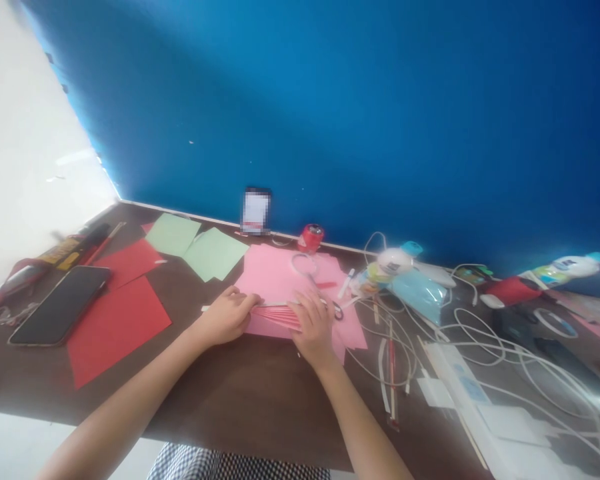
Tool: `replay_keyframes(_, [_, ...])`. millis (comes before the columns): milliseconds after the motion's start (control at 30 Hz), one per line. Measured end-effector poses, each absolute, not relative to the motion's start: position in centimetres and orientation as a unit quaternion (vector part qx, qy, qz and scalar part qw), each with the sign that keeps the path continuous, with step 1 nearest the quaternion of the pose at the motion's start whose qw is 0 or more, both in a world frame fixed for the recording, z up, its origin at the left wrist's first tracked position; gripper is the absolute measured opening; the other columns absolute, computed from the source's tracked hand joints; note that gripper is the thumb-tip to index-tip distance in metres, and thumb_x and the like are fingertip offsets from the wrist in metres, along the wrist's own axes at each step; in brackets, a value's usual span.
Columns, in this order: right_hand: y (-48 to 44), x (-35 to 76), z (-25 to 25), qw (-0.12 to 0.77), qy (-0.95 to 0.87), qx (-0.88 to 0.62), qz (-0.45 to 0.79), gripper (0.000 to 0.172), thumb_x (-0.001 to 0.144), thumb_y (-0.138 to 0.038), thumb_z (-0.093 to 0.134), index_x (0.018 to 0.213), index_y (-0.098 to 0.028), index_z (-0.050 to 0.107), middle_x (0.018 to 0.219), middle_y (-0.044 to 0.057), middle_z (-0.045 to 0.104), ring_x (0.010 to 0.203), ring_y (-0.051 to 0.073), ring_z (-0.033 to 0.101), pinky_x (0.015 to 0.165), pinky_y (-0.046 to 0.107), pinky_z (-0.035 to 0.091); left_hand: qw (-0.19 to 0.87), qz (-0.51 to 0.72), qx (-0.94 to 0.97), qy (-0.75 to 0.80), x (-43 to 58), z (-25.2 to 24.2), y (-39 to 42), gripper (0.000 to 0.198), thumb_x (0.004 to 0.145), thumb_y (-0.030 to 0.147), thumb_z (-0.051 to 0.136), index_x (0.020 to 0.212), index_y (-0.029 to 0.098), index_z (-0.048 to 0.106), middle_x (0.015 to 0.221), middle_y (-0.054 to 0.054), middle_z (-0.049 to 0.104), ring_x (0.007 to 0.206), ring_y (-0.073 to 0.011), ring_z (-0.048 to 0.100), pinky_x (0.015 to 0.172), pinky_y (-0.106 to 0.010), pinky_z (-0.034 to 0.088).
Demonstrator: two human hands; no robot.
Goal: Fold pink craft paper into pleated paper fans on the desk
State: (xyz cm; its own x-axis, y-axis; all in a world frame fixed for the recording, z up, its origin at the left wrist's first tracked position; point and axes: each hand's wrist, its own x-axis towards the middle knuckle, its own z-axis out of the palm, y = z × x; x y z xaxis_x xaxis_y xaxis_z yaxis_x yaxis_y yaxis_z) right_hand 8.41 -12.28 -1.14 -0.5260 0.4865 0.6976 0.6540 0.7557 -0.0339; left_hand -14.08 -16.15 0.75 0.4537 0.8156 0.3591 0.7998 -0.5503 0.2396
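A pleated pink paper (279, 316) lies folded in narrow strips between my two hands, on top of a stack of pink sheets (275, 263). My left hand (233, 315) grips its left end, thumb and fingers pressed together. My right hand (314, 325) closes over its right end, with the fingers bent across the folds. A thin whitish edge runs along the top of the pleats. Just right of my right hand, a dark looped handle (338, 311), which looks like scissors, shows in part. A pale ring (304, 265) rests on the pink sheets beyond.
Red sheets (125, 327) and a dark smartphone (60, 307) lie left; green sheets (215, 253) lie farther back. A red roll (310, 238) stands near the blue wall. On the right are glue bottles (394, 261), a blue packet (420, 295), tangled white cables and a power strip (463, 393).
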Motion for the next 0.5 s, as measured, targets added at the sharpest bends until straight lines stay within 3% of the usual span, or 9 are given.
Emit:
replay_keyframes(133, [-11.7, 8.8, -1.4, 0.352, -0.883, -0.31, 0.001, 0.049, 0.069, -0.005, 0.044, 0.113, -0.023, 0.052, 0.107, 0.007, 0.061, 0.107, 0.024, 0.052, 0.101, 0.052, 0.03, -0.032, 0.25, 0.845, 0.472, -14.5, 0.4, -15.7, 0.033, 0.081, 0.003, 0.033, 0.102, 0.017, 0.053, 0.095, -0.007, 0.064, 0.085, -0.0185, 0.058, 0.08, -0.037, 0.039])
replay_keyframes(300, [-11.4, 9.5, -1.0, 0.348, -0.865, -0.309, 0.188, 0.062, 0.064, 0.001, 0.037, 0.121, -0.021, 0.047, 0.119, 0.008, 0.054, 0.113, 0.021, 0.049, 0.096, 0.043, 0.041, -0.079, 0.28, 0.823, 0.488, -15.4, -0.2, -15.1, 0.038, 0.08, 0.0, 0.033, 0.098, 0.02, 0.06, 0.092, -0.005, 0.063, 0.089, -0.0172, 0.056, 0.098, -0.043, 0.031])
replay_keyframes(367, [-11.3, 9.7, -0.8, 0.344, -0.843, -0.32, 0.264, 0.056, 0.069, 0.0, 0.038, 0.12, -0.021, 0.048, 0.117, 0.008, 0.055, 0.108, 0.019, 0.053, 0.092, 0.04, 0.045, -0.082, 0.28, 0.822, 0.49, -15.7, -0.5, -15.0, 0.04, 0.079, -0.001, 0.033, 0.098, 0.021, 0.061, 0.091, -0.004, 0.063, 0.091, -0.017, 0.055, 0.101, -0.045, 0.027])
replay_keyframes(500, [-11.1, 9.7, -0.8, 0.352, -0.796, -0.351, 0.346, 0.027, 0.079, -0.017, 0.052, 0.106, -0.021, 0.058, 0.104, 0.006, 0.062, 0.092, 0.017, 0.06, 0.082, 0.035, 0.051, -0.084, 0.271, 0.823, 0.493, -15.9, -0.9, -14.8, 0.038, 0.082, 0.002, 0.033, 0.098, 0.021, 0.061, 0.093, -0.004, 0.064, 0.093, -0.0173, 0.055, 0.102, -0.046, 0.026])
